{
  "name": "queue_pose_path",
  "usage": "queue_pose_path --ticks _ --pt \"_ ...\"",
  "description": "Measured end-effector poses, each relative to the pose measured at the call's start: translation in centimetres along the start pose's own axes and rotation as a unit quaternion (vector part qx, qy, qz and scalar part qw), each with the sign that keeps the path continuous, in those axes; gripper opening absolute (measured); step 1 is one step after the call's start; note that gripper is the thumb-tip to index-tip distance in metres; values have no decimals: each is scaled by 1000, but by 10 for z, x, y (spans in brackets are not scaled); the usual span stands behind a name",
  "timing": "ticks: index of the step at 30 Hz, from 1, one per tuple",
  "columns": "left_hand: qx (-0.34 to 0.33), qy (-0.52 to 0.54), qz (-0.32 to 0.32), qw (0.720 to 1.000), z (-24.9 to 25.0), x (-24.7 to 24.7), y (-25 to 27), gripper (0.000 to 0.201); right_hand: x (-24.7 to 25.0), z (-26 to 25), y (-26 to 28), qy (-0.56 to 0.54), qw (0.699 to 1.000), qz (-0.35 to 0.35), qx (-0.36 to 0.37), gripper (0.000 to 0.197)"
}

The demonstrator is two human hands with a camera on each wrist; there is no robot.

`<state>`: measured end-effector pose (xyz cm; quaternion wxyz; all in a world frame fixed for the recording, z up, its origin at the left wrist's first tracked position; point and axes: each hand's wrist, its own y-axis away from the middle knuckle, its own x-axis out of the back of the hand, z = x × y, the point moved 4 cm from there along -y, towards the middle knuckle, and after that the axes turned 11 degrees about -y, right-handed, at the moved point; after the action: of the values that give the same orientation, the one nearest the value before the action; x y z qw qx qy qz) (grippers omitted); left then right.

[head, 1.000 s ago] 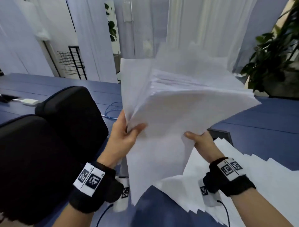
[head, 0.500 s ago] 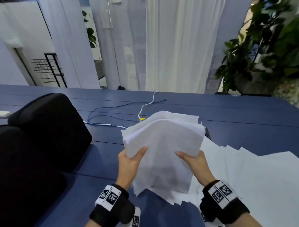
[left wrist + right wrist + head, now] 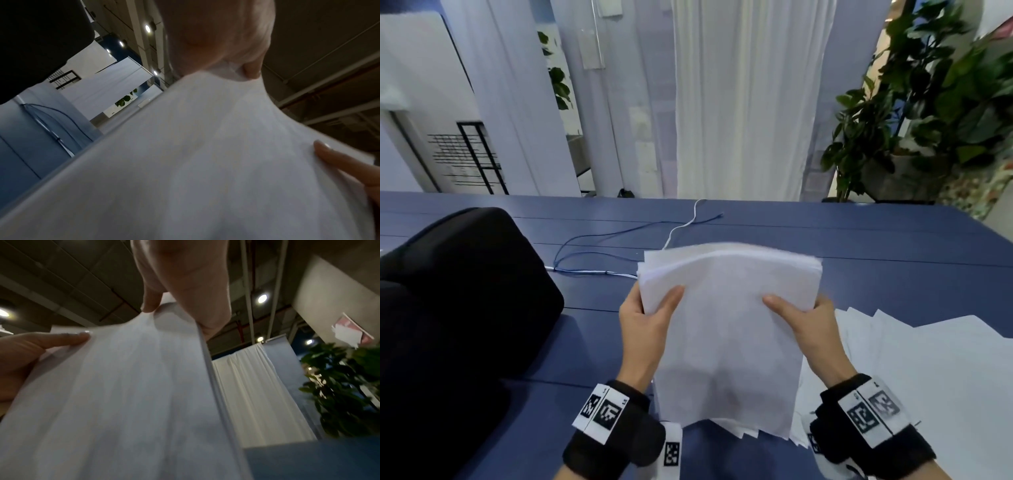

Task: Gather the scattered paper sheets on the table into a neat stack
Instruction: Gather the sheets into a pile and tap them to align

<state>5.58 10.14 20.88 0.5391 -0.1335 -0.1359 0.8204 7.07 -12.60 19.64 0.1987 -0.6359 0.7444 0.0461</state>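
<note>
A thick bundle of white paper sheets [image 3: 726, 329] stands nearly upright above the blue table [image 3: 876, 246], its lower edges uneven. My left hand [image 3: 645, 320] grips its left side, thumb on the front face. My right hand [image 3: 806, 318] grips its right side the same way. More white sheets [image 3: 928, 370] lie fanned out on the table to the right, partly behind the bundle. The left wrist view shows the bundle [image 3: 185, 162] filling the frame under my left hand [image 3: 222, 35]. In the right wrist view my right hand [image 3: 185, 282] pinches the bundle's [image 3: 123, 402] top.
A black padded chair back [image 3: 455, 301] rises at the left, close to my left arm. Blue and white cables [image 3: 619, 246] trail across the table beyond the bundle. A large potted plant [image 3: 935, 113] and white curtains [image 3: 743, 96] stand past the far edge.
The bundle has come down from a splayed, raised position and its sheets have closed together into a tighter pack. Both hands have kept their grip, now level on either side.
</note>
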Motion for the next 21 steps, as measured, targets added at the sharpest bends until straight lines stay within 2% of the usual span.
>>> queue_pose_path --ticks 3,4,6,9,11,14,16,18,21 --pt "-56 -47 19 997 5 3 -1 57 -3 -14 -3 45 997 4 65 33" --pt "-58 -62 10 996 3 3 0 62 -4 -14 -2 51 996 -3 67 34" --pt "-33 -59 -20 998 -7 2 1 57 -4 -9 -2 36 999 -21 31 31" --pt "25 -21 -23 999 -25 3 5 36 1 7 -1 34 998 -47 -27 20" --pt "25 -6 -22 999 -19 1 9 29 3 7 0 20 998 -42 -36 17" --pt "-14 18 -22 1000 -5 1 8 28 6 -5 -3 -16 999 -37 -17 16" --pt "-30 26 -22 999 -6 4 8 29 11 -6 -2 -48 997 -65 -21 29" --pt "-8 20 -40 999 -21 7 12 31 20 10 2 -39 995 -75 -48 47" --pt "77 -8 -103 992 -50 4 30 21 30 54 17 15 989 -80 -124 41"
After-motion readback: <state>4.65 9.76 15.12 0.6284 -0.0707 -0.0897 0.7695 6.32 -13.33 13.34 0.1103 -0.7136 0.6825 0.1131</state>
